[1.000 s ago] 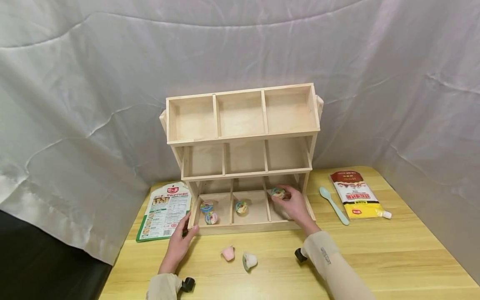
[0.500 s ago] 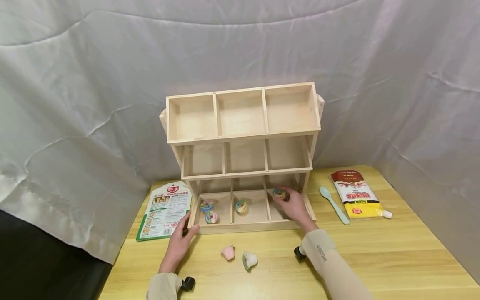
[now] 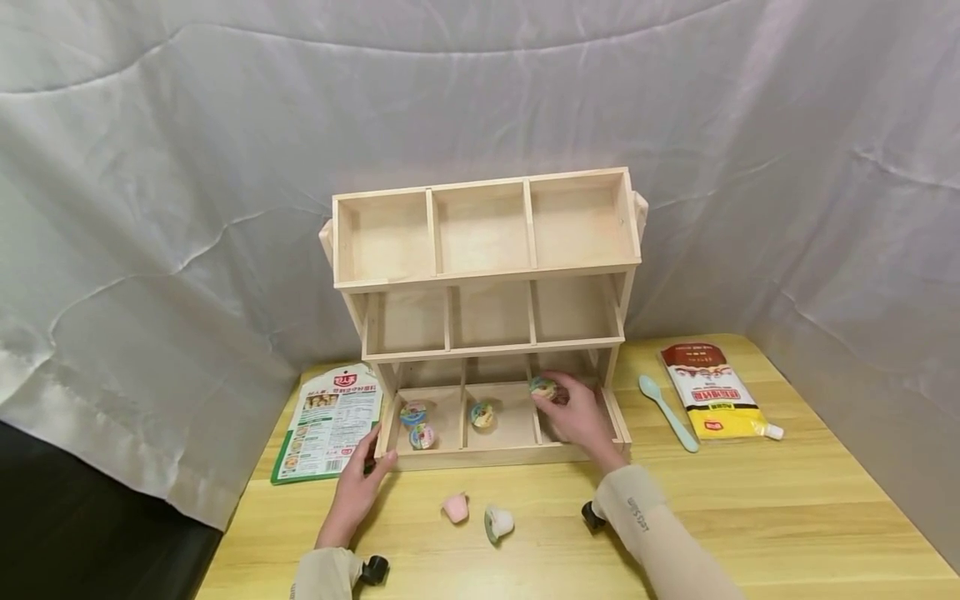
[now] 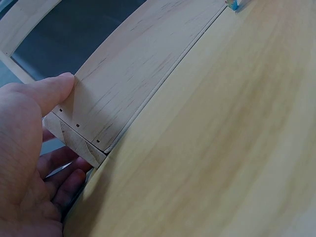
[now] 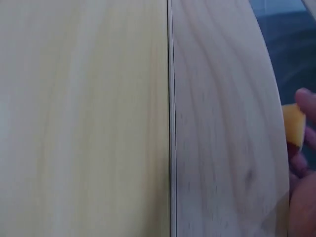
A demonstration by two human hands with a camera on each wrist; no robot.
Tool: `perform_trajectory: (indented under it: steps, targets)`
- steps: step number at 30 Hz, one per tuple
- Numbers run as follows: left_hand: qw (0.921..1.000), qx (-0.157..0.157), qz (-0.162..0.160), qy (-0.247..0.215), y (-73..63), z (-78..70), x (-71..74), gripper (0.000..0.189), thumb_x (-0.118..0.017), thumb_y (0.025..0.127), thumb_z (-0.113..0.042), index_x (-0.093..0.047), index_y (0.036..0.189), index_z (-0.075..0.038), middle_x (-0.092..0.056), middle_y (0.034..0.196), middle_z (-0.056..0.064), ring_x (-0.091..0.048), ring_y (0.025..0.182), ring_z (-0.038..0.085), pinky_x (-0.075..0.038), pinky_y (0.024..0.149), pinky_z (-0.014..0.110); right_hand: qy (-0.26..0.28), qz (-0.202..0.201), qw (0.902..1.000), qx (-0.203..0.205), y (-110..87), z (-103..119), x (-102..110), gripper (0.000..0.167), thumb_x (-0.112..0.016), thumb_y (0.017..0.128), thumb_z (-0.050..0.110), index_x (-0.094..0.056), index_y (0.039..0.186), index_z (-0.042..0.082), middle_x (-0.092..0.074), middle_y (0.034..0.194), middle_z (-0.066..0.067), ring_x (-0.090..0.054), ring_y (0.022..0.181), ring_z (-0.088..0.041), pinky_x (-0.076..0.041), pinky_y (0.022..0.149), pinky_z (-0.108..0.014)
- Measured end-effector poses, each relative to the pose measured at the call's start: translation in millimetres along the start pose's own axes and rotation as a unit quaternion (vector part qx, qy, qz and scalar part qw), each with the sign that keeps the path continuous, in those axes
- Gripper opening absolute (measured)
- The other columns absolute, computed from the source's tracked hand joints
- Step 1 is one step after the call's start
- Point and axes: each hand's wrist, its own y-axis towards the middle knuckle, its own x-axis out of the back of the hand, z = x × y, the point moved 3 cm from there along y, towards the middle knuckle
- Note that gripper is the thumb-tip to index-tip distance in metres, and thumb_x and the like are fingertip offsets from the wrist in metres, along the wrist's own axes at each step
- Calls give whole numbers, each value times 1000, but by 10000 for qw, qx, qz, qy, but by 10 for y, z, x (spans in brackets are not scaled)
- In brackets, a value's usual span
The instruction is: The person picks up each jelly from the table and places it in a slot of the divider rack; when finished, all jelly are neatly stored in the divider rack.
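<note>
A three-tier wooden shelf with compartments stands on the table. My left hand grips its lower left front corner; the left wrist view has the thumb on the front board and the other fingers behind the corner. My right hand reaches into the bottom right compartment and pinches a small jelly cup near the divider. That jelly cup appears orange-yellow from the side in the right wrist view. Two jelly cups, one blue-rimmed, one pinkish, lie bottom left. Another sits bottom middle.
In front of the shelf lie a pink cup and a white one, both tipped over. A pale green spoon and a red-yellow spouted pouch lie at right. At left is a green-white packet.
My right hand has shifted left with the jelly cup, closer to the divider of the bottom right compartment. The left hand keeps its place on the shelf corner.
</note>
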Motion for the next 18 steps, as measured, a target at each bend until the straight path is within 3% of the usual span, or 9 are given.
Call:
perform_trajectory:
  steps: [3, 6, 10, 18]
  targets:
    - [10000, -28, -21, -8, 1, -9, 2, 72, -61, 105, -42, -29, 165, -20, -35, 164, 24, -41, 147, 43, -36, 117, 60, 24, 178, 9992, 369, -6, 83, -114, 48, -81, 92, 18, -66, 136, 7, -71, 119, -16, -69, 106, -31, -60, 90, -43]
    - [10000, -69, -28, -8, -2, -26, -8, 72, -62, 104, -42, -29, 165, -20, -37, 163, 24, -42, 147, 42, -37, 117, 59, -352, 316, 9969, 629, -8, 119, -209, 46, -82, 90, 20, -68, 133, 9, -72, 120, -11, -67, 107, -28, -57, 94, -47]
    - [10000, -70, -23, -4, -7, -29, -15, 73, -61, 104, -43, -29, 165, -19, -38, 162, 24, -43, 145, 42, -38, 116, 60, -772, 460, 9938, 657, -9, 145, -292, 44, -84, 87, 22, -71, 128, 13, -73, 121, -7, -65, 108, -27, -53, 97, -51]
    - [10000, -35, 26, -24, -3, -8, 6, 72, -60, 105, -44, -29, 165, -21, -35, 164, 23, -41, 147, 41, -38, 116, 59, -1595, 567, 9808, 965, -9, 169, -384, 41, -87, 83, 27, -75, 120, 16, -71, 128, -4, -57, 127, -37, -40, 111, -63]
